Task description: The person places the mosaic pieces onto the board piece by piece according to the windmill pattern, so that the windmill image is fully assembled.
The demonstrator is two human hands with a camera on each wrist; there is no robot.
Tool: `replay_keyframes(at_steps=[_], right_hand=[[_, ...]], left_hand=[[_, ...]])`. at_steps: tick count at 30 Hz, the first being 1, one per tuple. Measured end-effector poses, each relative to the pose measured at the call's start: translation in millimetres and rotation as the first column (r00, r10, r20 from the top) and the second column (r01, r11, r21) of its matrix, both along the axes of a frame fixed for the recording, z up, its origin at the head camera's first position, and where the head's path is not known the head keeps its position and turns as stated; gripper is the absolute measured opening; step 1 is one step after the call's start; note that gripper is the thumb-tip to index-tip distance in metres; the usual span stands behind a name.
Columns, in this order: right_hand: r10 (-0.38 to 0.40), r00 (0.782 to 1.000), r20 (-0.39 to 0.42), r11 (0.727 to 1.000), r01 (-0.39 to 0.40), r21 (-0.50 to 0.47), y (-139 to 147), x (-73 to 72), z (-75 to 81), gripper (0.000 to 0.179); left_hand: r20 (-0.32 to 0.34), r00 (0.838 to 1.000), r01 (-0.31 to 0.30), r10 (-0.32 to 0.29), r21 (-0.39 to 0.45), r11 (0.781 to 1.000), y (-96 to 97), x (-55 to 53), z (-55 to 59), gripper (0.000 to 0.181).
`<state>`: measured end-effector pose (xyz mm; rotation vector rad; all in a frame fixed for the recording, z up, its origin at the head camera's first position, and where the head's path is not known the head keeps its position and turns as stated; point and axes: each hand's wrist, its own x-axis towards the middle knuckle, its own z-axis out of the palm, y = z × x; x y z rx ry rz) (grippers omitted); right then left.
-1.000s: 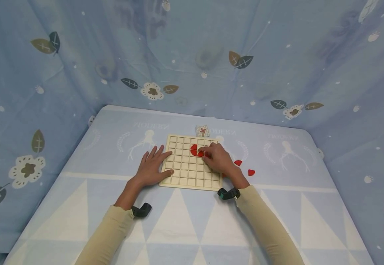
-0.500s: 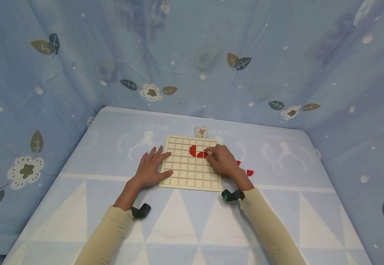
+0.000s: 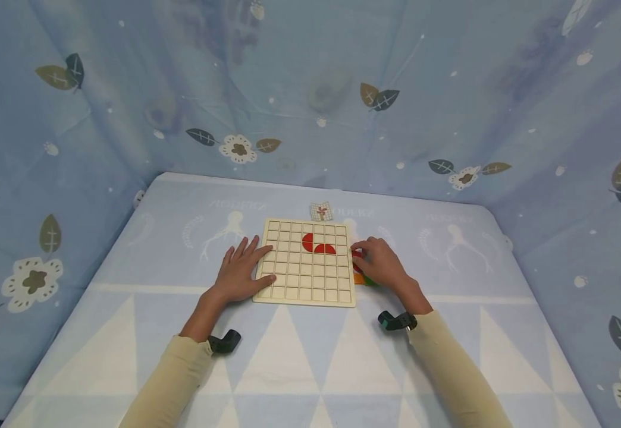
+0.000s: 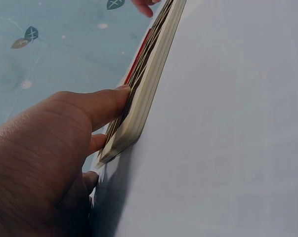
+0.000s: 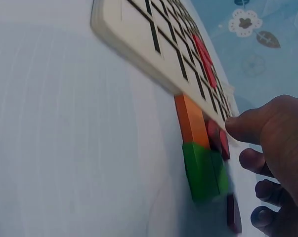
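Note:
A pale wooden grid board (image 3: 293, 279) lies on the table. My left hand (image 3: 238, 274) rests at its left edge with fingers spread; its thumb (image 4: 109, 103) touches the board in the left wrist view. Two red half-round shapes, one upright (image 3: 307, 242) and one flat side down (image 3: 325, 249), sit side by side on the grid. Past the board's right edge, my right hand (image 3: 385, 264) hovers with bent fingers over red pieces (image 3: 357, 255). In the right wrist view its thumb and fingers stand apart, with nothing visible between them.
Beside the board's right edge lie an orange block (image 5: 192, 121) and a green block (image 5: 200, 170). A dark red piece (image 5: 233, 212) is under the right fingers. Behind the board lies a small patterned card (image 3: 321, 211). Blue printed curtains (image 3: 289, 89) enclose the table.
My right hand has moved right, from above the red half-round on the grid to the loose pieces beside the board. The left hand stays at the board's left edge.

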<state>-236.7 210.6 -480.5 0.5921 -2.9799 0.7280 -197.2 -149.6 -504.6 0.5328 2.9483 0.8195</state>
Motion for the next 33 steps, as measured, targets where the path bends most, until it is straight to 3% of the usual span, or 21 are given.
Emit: replay_keyframes(at_steps=[9,15,19,28,33], right_hand=[[-0.074,0.997,0.011,0.997,0.074,0.023,13.2,3.3,-4.7,0.025],[-0.067,0.998,0.000,0.998,0.067,0.012,5.0,2.4,-5.3,0.017],[-0.066,0.997,0.034,0.998,0.066,-0.012,1.8,3.2,-2.5,0.010],[-0.073,0.990,0.117,0.997,0.072,0.008,12.7,7.4,4.2,0.018],[-0.047,0.994,0.100,0.999,0.048,-0.003,17.6,9.9,5.2,0.019]], left_hand=[[-0.001,1.000,-0.003,0.003,0.001,1.000,-1.1,0.4,0.3,0.074],[-0.005,1.000,-0.001,0.001,0.000,1.000,-0.5,0.4,-0.7,0.074],[-0.004,1.000,0.002,-0.002,0.004,1.000,0.8,0.8,0.0,0.074],[0.004,1.000,0.000,0.000,-0.002,1.000,1.4,0.2,-2.2,0.074],[-0.004,1.000,-0.004,0.004,0.007,1.000,0.2,0.2,-1.3,0.074]])
